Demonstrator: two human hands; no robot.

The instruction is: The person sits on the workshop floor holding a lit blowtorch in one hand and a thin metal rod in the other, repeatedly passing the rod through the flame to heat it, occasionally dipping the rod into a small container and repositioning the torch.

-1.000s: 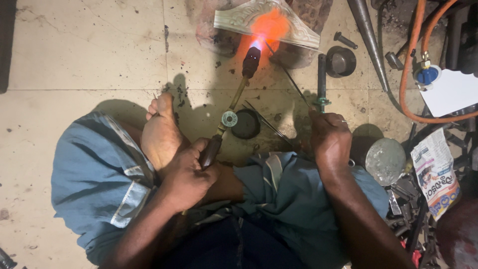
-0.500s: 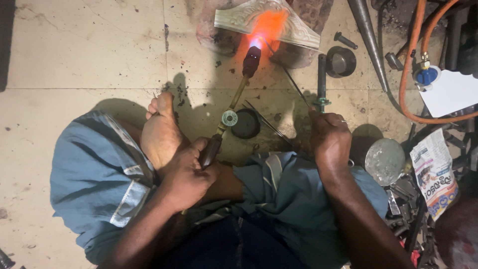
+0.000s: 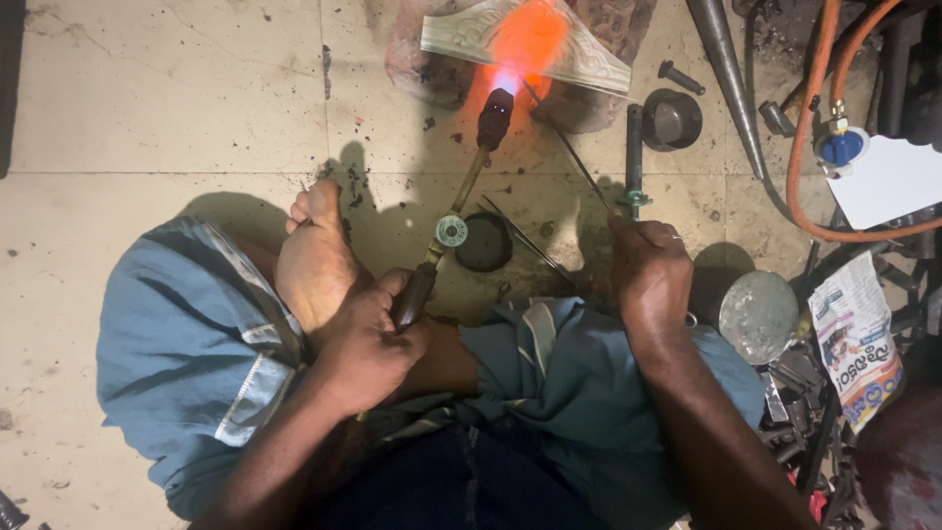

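Nothing much has shifted since a second ago — your hands sit where they were, and the flame keeps playing on the same spot.

From the head camera, take the torch as your landmark. Your left hand is wrapped in a closed fist round its dark handle, at the near end. From there the brass neck runs up and away from you, past a small round valve knob, to the dark nozzle. Just beyond the nozzle, the flame glows orange against a pale embossed metal strip lying on the floor at the far end of the torch.

Your right hand is right of the torch handle, fingers curled shut around a thin rod; the rod slants up toward the flame, its tip near the nozzle. Whether the tip touches the strip, you cannot tell.

Left of the handle, touching your left hand, is your bare foot. Just right of the knob sits a dark round dish on the floor. Well right of the torch lie a round cup, an orange hose and a printed packet.
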